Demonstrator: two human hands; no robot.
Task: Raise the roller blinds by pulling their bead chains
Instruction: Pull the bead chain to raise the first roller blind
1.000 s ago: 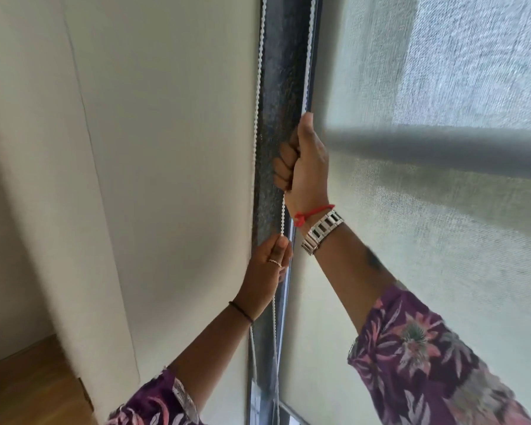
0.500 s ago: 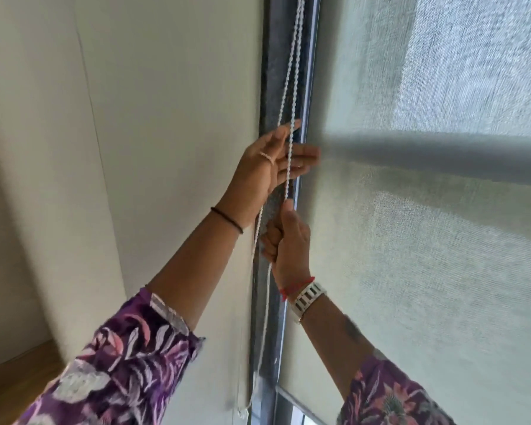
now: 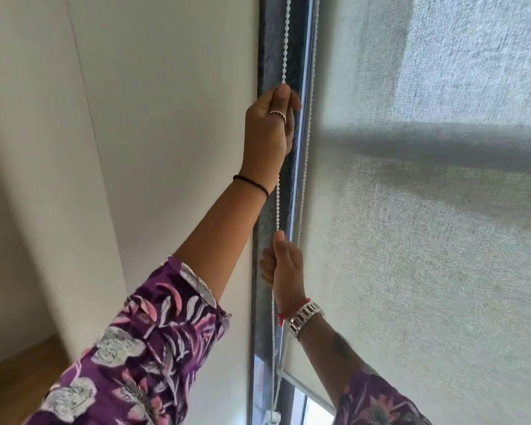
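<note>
A grey woven roller blind [image 3: 426, 225] covers the window on the right; its bottom bar [image 3: 307, 391] hangs near the lower edge, with a strip of bright window below it. A white bead chain [image 3: 286, 41] runs down the dark frame beside the blind. My left hand [image 3: 269, 130] is high up, fingers closed around one strand of the chain. My right hand [image 3: 284, 265], with a watch and a red thread at the wrist, grips the same strand lower down. The second strand [image 3: 307, 133] hangs free next to the blind's edge.
A cream wall [image 3: 154, 118] fills the left side, meeting the dark vertical window frame [image 3: 270, 41]. Wooden floor [image 3: 16, 372] shows at the bottom left. A small white chain holder [image 3: 273, 417] sits at the frame's foot.
My left hand has closed on the chain above. My right hand has pulled down lower along the strand. The blind's bottom bar sits a little higher than before.
</note>
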